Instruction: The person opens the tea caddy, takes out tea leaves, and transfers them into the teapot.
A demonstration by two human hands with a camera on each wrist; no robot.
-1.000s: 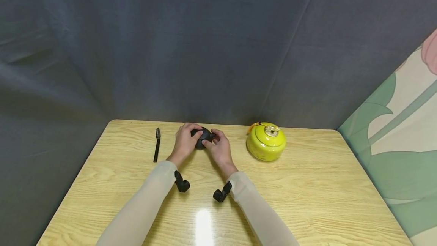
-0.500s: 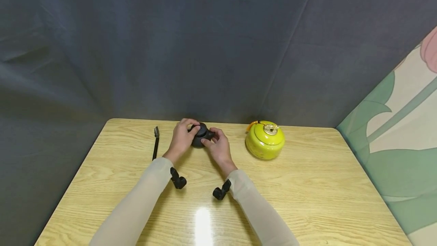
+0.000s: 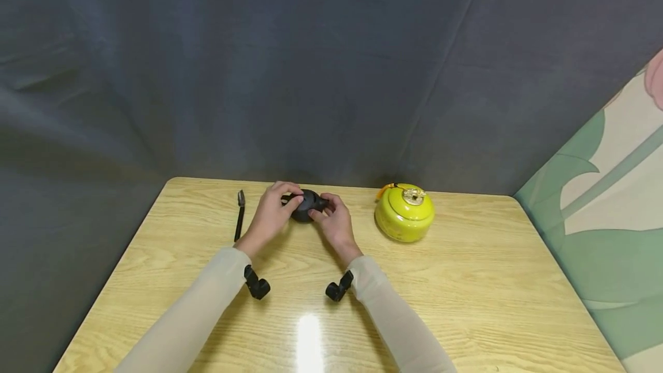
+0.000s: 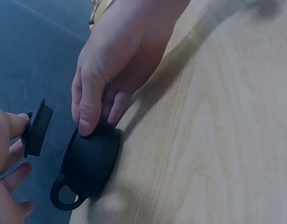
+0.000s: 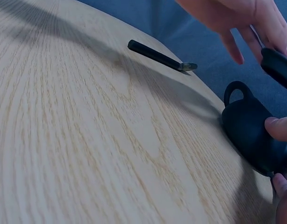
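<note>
A small black teapot stands near the far edge of the table, its loop handle pointing left. Its round black lid is off the pot, above the opening with a gap between them. My left hand pinches that lid by its top with thumb and fingers. At the spout side, my right hand grips the pot, thumb on its upper wall and fingers around the spout. The spout is mostly hidden by those fingers in both wrist views.
A slim black-handled brush lies to the left of the teapot. Right of my hands stands a glossy yellow-green lidded jar with a gold knob and orange tassel. A dark curtain hangs behind the wooden table.
My left hand has raised the lid off the teapot, and its wrist and forearm have shifted left. My right hand keeps its grip at the spout side.
</note>
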